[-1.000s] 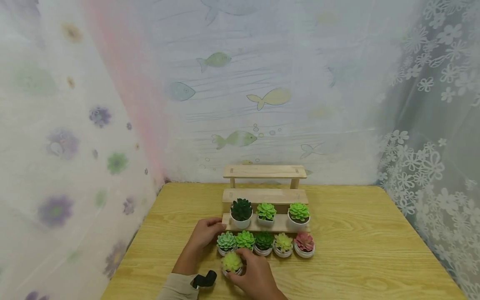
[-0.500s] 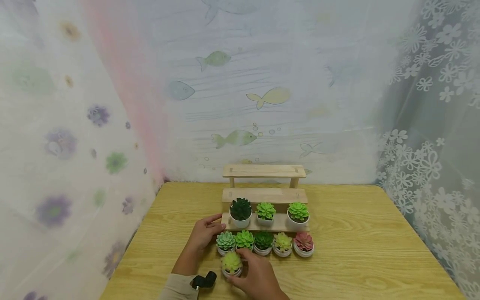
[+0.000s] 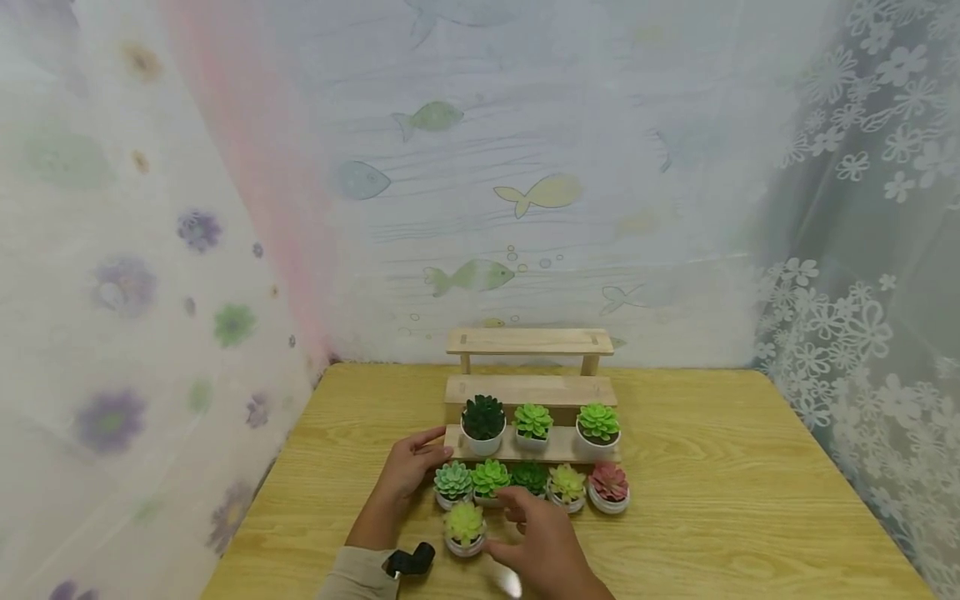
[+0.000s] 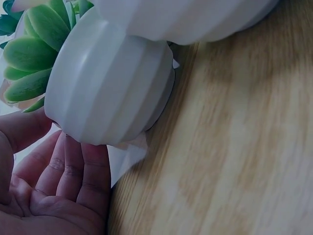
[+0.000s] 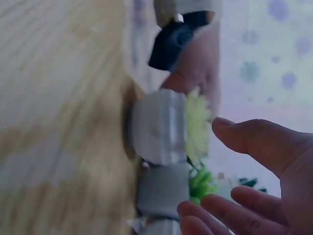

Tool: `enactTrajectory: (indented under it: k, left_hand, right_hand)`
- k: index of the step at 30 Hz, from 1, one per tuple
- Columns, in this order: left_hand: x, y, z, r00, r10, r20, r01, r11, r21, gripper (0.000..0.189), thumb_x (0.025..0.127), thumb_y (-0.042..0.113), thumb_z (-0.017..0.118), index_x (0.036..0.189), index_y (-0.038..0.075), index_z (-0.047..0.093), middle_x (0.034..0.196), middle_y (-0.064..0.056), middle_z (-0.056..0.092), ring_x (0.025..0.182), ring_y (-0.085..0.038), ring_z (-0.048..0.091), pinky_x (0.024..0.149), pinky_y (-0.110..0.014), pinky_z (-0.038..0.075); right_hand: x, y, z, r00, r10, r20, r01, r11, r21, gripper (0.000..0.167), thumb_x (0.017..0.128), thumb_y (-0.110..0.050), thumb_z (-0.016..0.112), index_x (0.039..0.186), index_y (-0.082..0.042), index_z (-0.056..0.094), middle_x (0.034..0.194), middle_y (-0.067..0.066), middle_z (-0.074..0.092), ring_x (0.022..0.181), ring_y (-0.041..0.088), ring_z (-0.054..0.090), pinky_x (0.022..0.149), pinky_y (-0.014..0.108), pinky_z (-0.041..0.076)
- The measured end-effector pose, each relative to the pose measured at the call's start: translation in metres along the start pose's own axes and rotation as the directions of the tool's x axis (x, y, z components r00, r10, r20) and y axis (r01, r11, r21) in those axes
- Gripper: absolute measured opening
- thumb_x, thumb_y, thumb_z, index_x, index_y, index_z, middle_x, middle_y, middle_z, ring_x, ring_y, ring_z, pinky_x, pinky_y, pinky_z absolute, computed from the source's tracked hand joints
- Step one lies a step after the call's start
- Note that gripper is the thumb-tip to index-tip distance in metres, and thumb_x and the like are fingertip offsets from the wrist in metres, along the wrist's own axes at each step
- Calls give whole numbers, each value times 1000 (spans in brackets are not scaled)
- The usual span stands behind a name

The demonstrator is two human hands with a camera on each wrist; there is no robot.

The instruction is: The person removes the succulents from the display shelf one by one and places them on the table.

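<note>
A yellow-green potted succulent (image 3: pixel 464 527) in a white ribbed pot stands upright on the table, in front of a row of small potted succulents. My right hand (image 3: pixel 543 533) is just to its right, thumb and fingers spread, holding nothing. In the right wrist view this hand (image 5: pixel 264 181) shows a gap between its thumb and the yellow-green leaves. My left hand (image 3: pixel 408 467) touches the left end of the wooden tiered stand (image 3: pixel 531 390) at its lowest step. In the left wrist view its fingers (image 4: pixel 73 171) extend loosely behind a white pot (image 4: pixel 112 83), which hides their tips.
On the lowest step stand a dark green (image 3: pixel 483 421) and two bright green succulents. The front row holds several pots, from pale green (image 3: pixel 453 483) at left to red (image 3: pixel 609 485) at right. A black device (image 3: pixel 411 559) sits at the left wrist. Patterned curtains surround the table.
My right hand has let go of the yellow-green succulent's pot and moved to the right, its fingers spreading. The pot stays in place. The left hand keeps its position at the stand.
</note>
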State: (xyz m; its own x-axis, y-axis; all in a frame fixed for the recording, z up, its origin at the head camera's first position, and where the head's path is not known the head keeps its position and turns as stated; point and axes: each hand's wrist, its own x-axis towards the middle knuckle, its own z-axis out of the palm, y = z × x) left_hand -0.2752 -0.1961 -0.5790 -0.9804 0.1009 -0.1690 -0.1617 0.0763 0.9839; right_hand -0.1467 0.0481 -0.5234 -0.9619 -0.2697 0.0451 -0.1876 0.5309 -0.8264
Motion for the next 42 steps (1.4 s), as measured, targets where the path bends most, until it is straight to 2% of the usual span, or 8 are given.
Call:
enactTrajectory:
  k: [5,9,16,21,25,29,34,42]
  left_hand:
    - [0,-1,0,1000,0,11,0,1000,-10,55,95,16,76,146,4,59,108,-12,79,86,-13,74,75,-27,56]
    - [0,-1,0,1000,3,11,-3,1000,-4,56,95,17,76,146,3,58,107,-11,79,86,-12,74,74,-27,56]
    - [3,0,2,1000,-10,4,11,1000,-26,56,94,16,77,146,5,59,101,-8,79,86,-13,74,75,-27,56]
    - [3,-1,2,1000,-15,0,15,999,-30,54,94,16,77,145,6,61,100,-7,79,87,-14,74,77,-28,56]
    - [3,-3,1,1000,-12,7,12,1000,-17,56,95,18,77,146,6,59,105,-8,79,89,-14,74,77,-29,56]
    - [4,-4,0,1000,-15,2,15,1000,-14,56,94,21,78,146,8,60,107,-8,79,90,-14,74,77,-29,57]
    - [5,-4,1,1000,-10,-10,10,1000,-10,55,95,18,76,146,6,60,105,-10,79,90,-16,74,76,-30,55]
    - [6,-5,2,1000,-15,-7,15,1000,-24,55,95,18,77,146,7,60,103,-9,79,88,-15,74,77,-29,56]
  right_hand:
    - [-3,1,-14,993,-35,-111,31,999,-44,57,80,-34,91,128,-12,68,117,7,76,103,28,74,82,39,61]
    - [-3,4,-26,964,-52,-260,26,994,-102,52,78,-31,93,123,-16,71,110,1,76,99,22,73,79,37,61]
    - [1,18,-50,843,-184,-506,94,976,-198,56,69,-21,99,120,-19,74,117,-4,72,97,18,70,77,38,60]
    - [4,30,-67,779,-196,-595,107,977,-182,57,71,-17,98,122,-18,72,130,3,65,70,17,59,60,26,52]
    - [7,41,-76,739,-157,-655,56,983,-173,67,71,-19,98,130,-12,68,142,11,56,103,24,63,66,36,57]
    - [10,53,-82,704,-109,-702,-4,987,-158,79,71,-18,98,140,-7,61,149,19,46,136,40,46,86,57,56]
    - [12,62,-92,709,-20,-705,-39,997,-68,87,75,-20,95,149,-8,50,152,22,39,138,43,42,101,66,44]
    - [18,75,-95,759,105,-643,-130,991,8,95,80,-29,92,156,-8,39,153,24,38,136,44,45,91,62,53]
